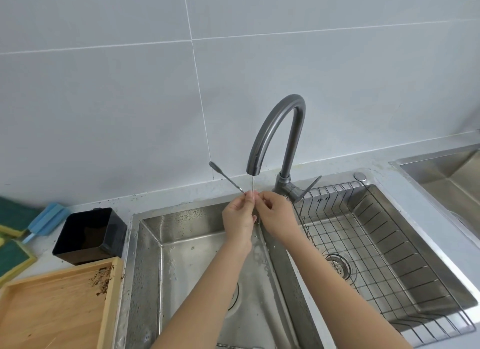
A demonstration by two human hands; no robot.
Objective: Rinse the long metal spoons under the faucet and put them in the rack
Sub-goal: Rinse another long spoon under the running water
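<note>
Long metal spoon point(225, 176) pinched in left hand point(239, 219) under the thin stream from the faucet point(275, 133), handle sticking up-left over the left sink point(145, 245). Right hand point(276, 215) fingers closed, probably on the same spoon, hard to tell. Wire rack point(384, 268) just right, black tub point(91, 235) left.

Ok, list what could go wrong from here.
1. The spoon is pinched only at its end by fingertips of the left hand and right hand under the water; wet, it might slip into the sink.
2. The rack sits past the faucet; the spoon could knock it in transfer.
</note>
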